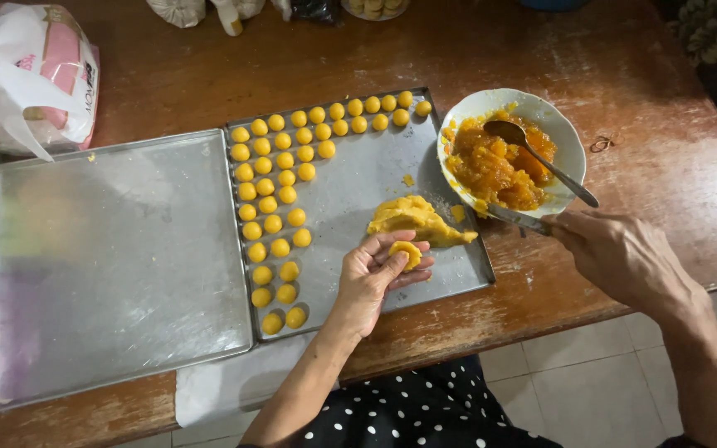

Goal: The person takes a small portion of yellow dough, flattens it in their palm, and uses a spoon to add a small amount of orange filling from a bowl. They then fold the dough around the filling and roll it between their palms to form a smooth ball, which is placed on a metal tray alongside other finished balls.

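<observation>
Head view: at lower centre the left hand [375, 278] cups a flattened yellow dough piece [407, 252] in its curled fingers, above the right-hand metal tray [358, 178]. Right of centre, the right hand [616, 253] pinches a metal utensil [518, 219] beside the white bowl [570, 141] of orange filling [495, 166]; a dough lump [417, 220] and rows of dough balls [280, 178] lie on that tray.

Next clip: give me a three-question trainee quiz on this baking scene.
1. True or false: the large tray on the left holds dough balls.
2. What lies in the left hand? A) spoon B) flattened dough piece C) lid
3. Name the thing resting in the white bowl of orange filling.

Key: 1. False; the balls sit on the smaller tray. 2. B. 3. A spoon.
</observation>
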